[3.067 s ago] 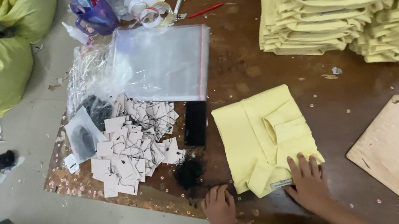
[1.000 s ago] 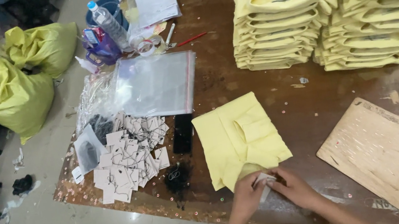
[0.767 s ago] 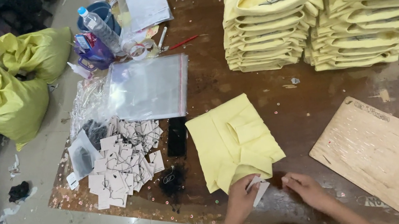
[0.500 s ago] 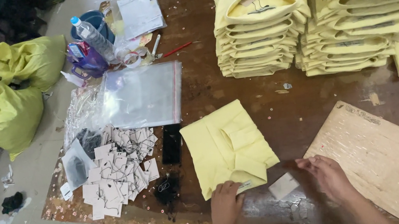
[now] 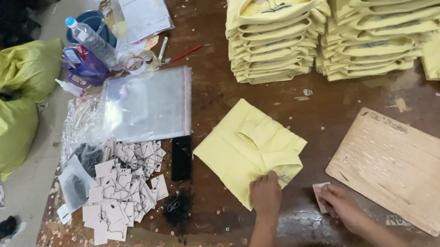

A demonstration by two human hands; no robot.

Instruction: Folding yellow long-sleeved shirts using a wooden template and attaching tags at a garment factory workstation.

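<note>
Head: folded shirt [image 5: 248,149] under left hand [image 5: 265,193]

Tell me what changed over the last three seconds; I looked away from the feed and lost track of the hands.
The two hands came apart: the left hand now presses the near edge of the folded yellow shirt, while the right hand moved right onto a small card lying on the table beside the wooden board. The shirt stacks, clear bags and paper tags stayed put.
</note>
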